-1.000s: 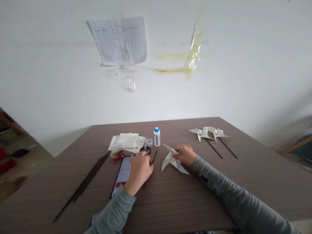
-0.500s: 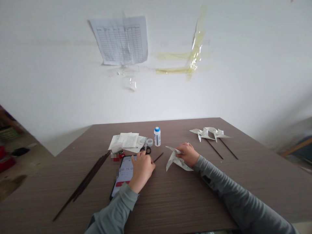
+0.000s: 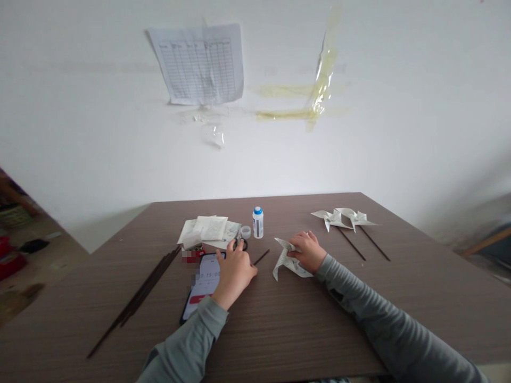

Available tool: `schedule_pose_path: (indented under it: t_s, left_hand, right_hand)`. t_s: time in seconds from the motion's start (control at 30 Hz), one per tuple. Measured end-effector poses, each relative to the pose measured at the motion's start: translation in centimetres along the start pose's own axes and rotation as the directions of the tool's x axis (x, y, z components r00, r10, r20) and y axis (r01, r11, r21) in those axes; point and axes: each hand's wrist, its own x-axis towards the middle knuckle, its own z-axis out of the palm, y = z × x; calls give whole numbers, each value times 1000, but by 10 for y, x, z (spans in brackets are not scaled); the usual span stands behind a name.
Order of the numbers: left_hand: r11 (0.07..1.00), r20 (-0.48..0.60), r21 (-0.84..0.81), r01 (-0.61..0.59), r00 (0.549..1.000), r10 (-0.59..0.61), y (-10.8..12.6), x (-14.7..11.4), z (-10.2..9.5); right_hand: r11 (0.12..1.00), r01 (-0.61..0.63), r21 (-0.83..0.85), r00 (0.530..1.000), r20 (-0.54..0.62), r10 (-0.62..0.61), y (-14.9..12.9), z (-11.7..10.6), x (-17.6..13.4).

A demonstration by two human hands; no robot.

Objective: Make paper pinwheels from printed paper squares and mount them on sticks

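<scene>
My right hand (image 3: 307,251) is closed round a folded pinwheel (image 3: 283,261) of printed paper, its points sticking out to the left and below; the fingers hide its centre. My left hand (image 3: 235,270) hovers low beside the phone (image 3: 196,293), its thumb side against a thin dark brown stick (image 3: 262,257) that pokes out to the upper right. The rest of that stick is under the hand. Just beyond the left fingertips lie black-handled scissors (image 3: 244,244), partly covered. A small clear round cap (image 3: 245,232) and a white bottle with a blue cap (image 3: 258,223) stand behind them.
Two paper pinwheels on sticks, one left (image 3: 330,219) and one right (image 3: 356,219), lie at the right back. Several dark sticks (image 3: 144,290) lie bundled at left. Paper sheets (image 3: 211,227) and a small red item (image 3: 194,255) lie behind the phone. A wall borders the table's far edge.
My left hand has shifted slightly right, the brown stick with it, and covers more of the scissors. The paper pinwheel has tilted a little in my right hand.
</scene>
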Motion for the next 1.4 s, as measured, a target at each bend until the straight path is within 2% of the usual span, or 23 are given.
schedule_pose_path:
  t_s: [0.3, 0.57, 0.8, 1.0, 1.1, 1.27, 1.4]
  left_hand:
    - [1000, 53, 29, -7, 999, 5, 6, 3, -1]
    - [999, 39, 22, -23, 999, 22, 8, 3, 2]
    - [997, -8, 43, -65, 998, 65, 14, -6, -1]
    - [1000, -81, 1, -26, 996, 26, 16, -9, -6]
    - [1000, -83, -11, -22, 996, 21, 15, -9, -9]
    - [994, -91, -71, -78, 993, 71, 5, -1, -6]
    - [983, -141, -143, -112, 986, 92, -8, 7, 7]
  right_hand:
    - [999, -29, -28, 999, 29, 30, -5, -4, -1]
    - [999, -28, -24, 999, 17, 28, -3, -5, -3]
    - [999, -31, -22, 999, 17, 32, -1, -4, -2]
    - [1000, -23, 1, 999, 27, 23, 1, -4, -3]
    - [1000, -16, 16, 1000, 24, 16, 2, -5, -3]
    - [998, 42, 48, 999, -10, -42, 11, 1, 2]
    - [978, 188, 92, 980, -89, -180, 27, 16, 8]
